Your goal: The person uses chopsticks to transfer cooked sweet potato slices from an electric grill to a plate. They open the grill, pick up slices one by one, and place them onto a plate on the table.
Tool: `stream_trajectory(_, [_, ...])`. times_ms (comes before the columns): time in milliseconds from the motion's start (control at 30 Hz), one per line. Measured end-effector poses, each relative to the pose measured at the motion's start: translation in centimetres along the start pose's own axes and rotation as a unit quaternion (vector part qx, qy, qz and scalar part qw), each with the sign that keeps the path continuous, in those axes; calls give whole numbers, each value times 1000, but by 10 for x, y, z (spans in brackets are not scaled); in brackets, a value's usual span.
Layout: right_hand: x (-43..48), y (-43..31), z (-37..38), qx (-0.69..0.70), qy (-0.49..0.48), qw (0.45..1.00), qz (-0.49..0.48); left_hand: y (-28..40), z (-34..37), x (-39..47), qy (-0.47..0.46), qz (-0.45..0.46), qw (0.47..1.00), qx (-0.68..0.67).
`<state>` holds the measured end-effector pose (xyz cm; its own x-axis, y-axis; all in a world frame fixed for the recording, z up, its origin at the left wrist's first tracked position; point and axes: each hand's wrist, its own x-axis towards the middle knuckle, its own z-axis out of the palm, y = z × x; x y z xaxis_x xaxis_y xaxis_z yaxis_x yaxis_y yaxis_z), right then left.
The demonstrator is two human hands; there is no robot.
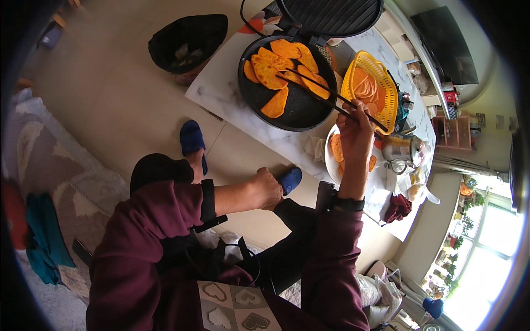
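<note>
A pair of dark chopsticks [343,99] is held in my right hand [357,124]. Their tips reach the orange slices [269,72] in the round black electric griddle [296,113]; whether they pinch one I cannot tell. Several slices overlap in the far part of the pan, and one slice [275,102] lies apart, nearer me. The ridged lid [331,16] stands raised behind. My left hand [265,188] is curled near my knee, away from the table, and appears to hold nothing. Beneath my right wrist, a white plate [330,161] carries more orange pieces [337,147], partly hidden.
Right of the griddle, a yellow plastic basket [391,99] holds round orange slices [366,87]. Beyond my right hand are a metal kettle [399,148] and a dark red cloth [398,208]. A black-lined bin [188,41] stands on the floor left of the marble-patterned table [223,78].
</note>
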<state>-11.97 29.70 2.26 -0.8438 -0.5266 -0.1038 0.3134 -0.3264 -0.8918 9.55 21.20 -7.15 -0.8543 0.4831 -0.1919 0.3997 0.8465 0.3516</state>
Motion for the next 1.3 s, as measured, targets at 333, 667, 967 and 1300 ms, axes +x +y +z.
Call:
stream_trajectory(333, [-3, 7, -13, -10, 51, 999, -1, -1, -4, 2, -38, 3, 999, -3])
stream_trajectory(667, [2, 22, -10, 5, 29, 997, 72, 1, 2, 4, -19, 1, 1000, 21])
stream_trajectory(967, [-3, 6, 10, 6, 78, 993, -84, 0, 1, 2, 1, -7, 1000, 16])
stream_trajectory(1300, [-44, 33, 67, -546, -129, 736, -379, 2, -9, 3, -49, -8, 999, -9])
